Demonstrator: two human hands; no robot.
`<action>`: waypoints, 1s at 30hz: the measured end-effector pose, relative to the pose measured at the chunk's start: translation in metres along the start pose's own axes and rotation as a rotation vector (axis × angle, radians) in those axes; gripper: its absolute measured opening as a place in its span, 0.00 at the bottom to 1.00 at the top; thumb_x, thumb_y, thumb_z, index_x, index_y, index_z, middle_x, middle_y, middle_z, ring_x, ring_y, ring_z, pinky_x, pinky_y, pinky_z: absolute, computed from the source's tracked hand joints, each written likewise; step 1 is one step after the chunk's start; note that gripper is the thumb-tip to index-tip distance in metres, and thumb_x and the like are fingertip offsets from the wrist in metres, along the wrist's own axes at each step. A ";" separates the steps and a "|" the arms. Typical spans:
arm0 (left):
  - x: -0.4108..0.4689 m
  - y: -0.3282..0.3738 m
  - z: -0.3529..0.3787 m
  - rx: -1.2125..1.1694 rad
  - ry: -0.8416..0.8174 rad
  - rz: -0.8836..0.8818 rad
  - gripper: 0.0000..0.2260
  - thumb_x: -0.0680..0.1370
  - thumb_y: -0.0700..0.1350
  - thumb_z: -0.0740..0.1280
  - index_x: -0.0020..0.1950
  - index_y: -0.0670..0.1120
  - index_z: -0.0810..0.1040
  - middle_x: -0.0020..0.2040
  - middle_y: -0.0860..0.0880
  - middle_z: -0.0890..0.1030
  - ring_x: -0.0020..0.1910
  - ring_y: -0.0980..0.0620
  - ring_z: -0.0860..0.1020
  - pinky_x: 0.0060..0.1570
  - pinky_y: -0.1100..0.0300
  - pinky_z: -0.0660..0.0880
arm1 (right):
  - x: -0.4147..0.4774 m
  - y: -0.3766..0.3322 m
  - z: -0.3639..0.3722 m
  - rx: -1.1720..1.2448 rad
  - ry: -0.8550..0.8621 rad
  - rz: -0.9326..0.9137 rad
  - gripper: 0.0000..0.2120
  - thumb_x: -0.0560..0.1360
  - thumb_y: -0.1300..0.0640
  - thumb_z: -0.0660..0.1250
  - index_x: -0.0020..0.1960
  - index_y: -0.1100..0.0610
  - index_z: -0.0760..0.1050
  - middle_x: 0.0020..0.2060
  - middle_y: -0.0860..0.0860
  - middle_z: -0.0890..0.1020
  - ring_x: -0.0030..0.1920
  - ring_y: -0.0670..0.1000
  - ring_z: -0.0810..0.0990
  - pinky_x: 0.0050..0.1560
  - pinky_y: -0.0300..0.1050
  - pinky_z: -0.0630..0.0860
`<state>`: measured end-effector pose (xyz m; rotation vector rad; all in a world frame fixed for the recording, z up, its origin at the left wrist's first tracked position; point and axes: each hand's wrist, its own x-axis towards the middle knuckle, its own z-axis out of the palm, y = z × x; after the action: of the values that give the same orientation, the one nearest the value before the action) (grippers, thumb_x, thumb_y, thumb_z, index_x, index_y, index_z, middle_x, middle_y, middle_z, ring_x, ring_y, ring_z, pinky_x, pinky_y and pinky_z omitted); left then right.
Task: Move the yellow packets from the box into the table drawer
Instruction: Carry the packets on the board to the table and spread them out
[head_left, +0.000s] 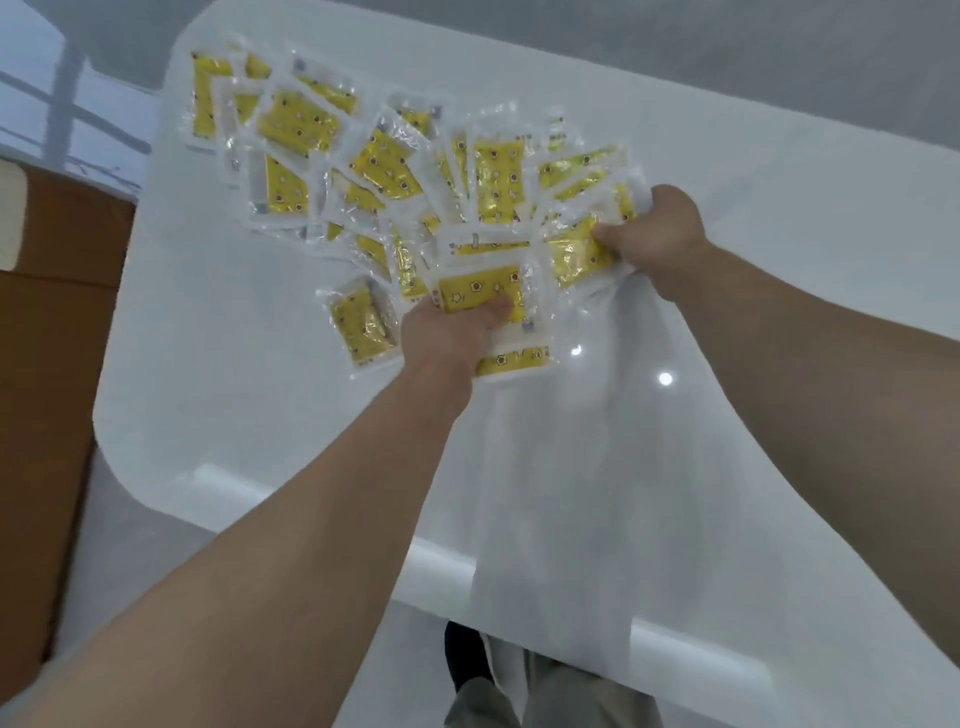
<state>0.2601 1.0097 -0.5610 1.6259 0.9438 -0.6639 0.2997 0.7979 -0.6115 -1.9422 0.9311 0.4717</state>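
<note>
1. Yellow packets (384, 166), each sealed in a clear wrapper with white margins, lie in a loose, overlapping heap on the white counter (779, 208). The heap spreads from the counter's far left corner toward its middle.
2. The left hand (452, 332) is over the middle of the counter, at the near edge of the heap. Its fingers are curled under a small stack of packets and its thumb is pressed on the top one, so it grips them firmly.
3. The top packet in that stack lies with its long axis roughly parallel to the counter's near edge, printed face up. A second packet shows beneath it, lying the same way.
4. The right hand (660, 234) is farther across the counter, at the right end of the heap. It is closed tight around a bunch of packets, knuckles up. How many it has hold of cannot be told.
5. The packets in the right hand's grip fan out leftward, their long axes slanting toward the counter's far side.
6. One packet lies alone on the counter just left of the left hand, its long axis running from the near edge toward the far edge and a little tilted.
7. Elsewhere in the heap the packets point every way, with no common direction.
8. A brown cardboard box (57, 364) stands off the counter's left side, lower than the top.
</note>
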 end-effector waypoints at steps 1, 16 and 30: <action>0.004 0.002 0.006 0.009 -0.005 -0.005 0.11 0.68 0.43 0.81 0.45 0.50 0.81 0.41 0.54 0.85 0.35 0.59 0.83 0.29 0.66 0.77 | 0.002 0.004 0.001 -0.038 0.022 0.014 0.23 0.71 0.49 0.76 0.59 0.58 0.73 0.54 0.53 0.80 0.54 0.54 0.79 0.57 0.52 0.79; 0.028 0.004 0.040 0.184 0.053 0.129 0.31 0.67 0.57 0.80 0.63 0.47 0.72 0.53 0.53 0.80 0.51 0.53 0.80 0.47 0.59 0.77 | -0.040 0.035 0.013 -0.148 0.215 -0.030 0.34 0.76 0.42 0.70 0.75 0.56 0.62 0.68 0.57 0.66 0.70 0.59 0.66 0.53 0.44 0.63; -0.111 0.019 -0.047 0.149 0.027 0.146 0.24 0.80 0.51 0.68 0.73 0.47 0.69 0.54 0.53 0.81 0.51 0.50 0.83 0.61 0.46 0.77 | -0.193 -0.015 -0.011 0.117 0.161 0.114 0.19 0.81 0.43 0.61 0.63 0.57 0.70 0.60 0.57 0.73 0.55 0.59 0.78 0.56 0.54 0.77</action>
<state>0.2152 1.0269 -0.4486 1.8204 0.8010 -0.6247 0.1866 0.8749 -0.4735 -1.8473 1.1516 0.3218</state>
